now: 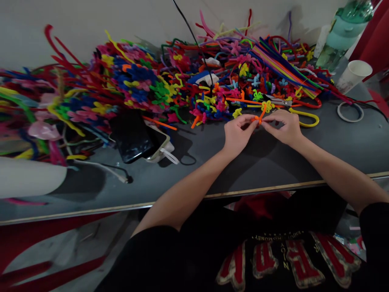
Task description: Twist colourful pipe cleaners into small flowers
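My left hand (237, 133) and my right hand (284, 126) meet over the grey table (273, 162), both pinching a small orange pipe cleaner (260, 116) bent into loops between the fingertips. Just beyond my hands lies a heap of small pipe-cleaner flowers (219, 103) in yellow, pink, blue and green. A bundle of straight multicoloured pipe cleaners (285, 69) lies slanted behind my right hand. A yellow pipe cleaner bent into a hook (306, 117) rests right of my right hand.
A black phone (132, 138) on a white power bank with cable (161, 150) sits left of my hands. Finished flowers (91, 93) pile up at left. A green water bottle (345, 32), paper cup (354, 75) and tape ring (350, 111) stand at far right. Scissors (278, 100) lie near the flowers.
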`<state>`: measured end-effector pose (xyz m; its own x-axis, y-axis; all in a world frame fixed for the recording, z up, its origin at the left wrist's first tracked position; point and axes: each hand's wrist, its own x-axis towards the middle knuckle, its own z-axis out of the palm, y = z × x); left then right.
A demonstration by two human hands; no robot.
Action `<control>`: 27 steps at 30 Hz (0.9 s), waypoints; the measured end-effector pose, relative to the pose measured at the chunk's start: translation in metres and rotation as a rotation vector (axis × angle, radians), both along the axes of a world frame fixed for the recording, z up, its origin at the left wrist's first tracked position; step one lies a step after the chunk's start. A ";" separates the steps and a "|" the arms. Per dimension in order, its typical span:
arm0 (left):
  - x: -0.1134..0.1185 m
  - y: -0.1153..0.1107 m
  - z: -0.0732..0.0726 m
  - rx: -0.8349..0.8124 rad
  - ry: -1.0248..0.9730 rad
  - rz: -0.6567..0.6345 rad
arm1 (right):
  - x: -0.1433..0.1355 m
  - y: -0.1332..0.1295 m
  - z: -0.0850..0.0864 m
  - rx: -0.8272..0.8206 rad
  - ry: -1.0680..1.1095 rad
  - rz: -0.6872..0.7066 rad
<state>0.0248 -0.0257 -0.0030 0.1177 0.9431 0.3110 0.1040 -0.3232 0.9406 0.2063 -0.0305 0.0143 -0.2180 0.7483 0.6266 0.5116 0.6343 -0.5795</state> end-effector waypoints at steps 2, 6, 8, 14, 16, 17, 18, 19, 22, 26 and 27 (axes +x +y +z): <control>0.000 -0.002 0.000 0.072 0.047 0.039 | -0.001 -0.002 0.000 -0.019 -0.001 -0.014; 0.000 -0.006 0.001 0.149 0.117 0.089 | -0.003 -0.005 0.002 -0.039 -0.010 -0.028; 0.000 -0.007 0.002 0.150 0.131 0.101 | -0.004 -0.006 0.003 -0.066 -0.017 -0.034; 0.001 -0.009 0.004 0.127 0.141 0.113 | -0.006 -0.007 0.006 -0.192 0.009 -0.040; 0.001 -0.009 0.005 0.116 0.141 0.102 | -0.006 -0.005 0.007 -0.225 0.028 -0.011; 0.001 -0.008 0.006 0.109 0.137 0.094 | -0.006 -0.004 0.007 -0.248 0.046 0.008; 0.001 -0.008 0.006 0.100 0.133 0.083 | -0.005 -0.002 0.006 -0.276 0.071 0.033; 0.000 -0.008 0.006 0.090 0.126 0.070 | -0.004 0.000 0.005 -0.313 0.104 0.067; 0.000 -0.007 0.006 0.057 0.091 0.016 | 0.000 0.006 0.002 -0.483 0.225 0.224; -0.002 -0.006 0.004 0.031 0.069 -0.049 | 0.005 0.012 -0.002 -0.698 0.322 0.401; -0.002 -0.005 0.004 0.028 0.075 -0.052 | 0.006 0.013 -0.003 -0.700 0.318 0.394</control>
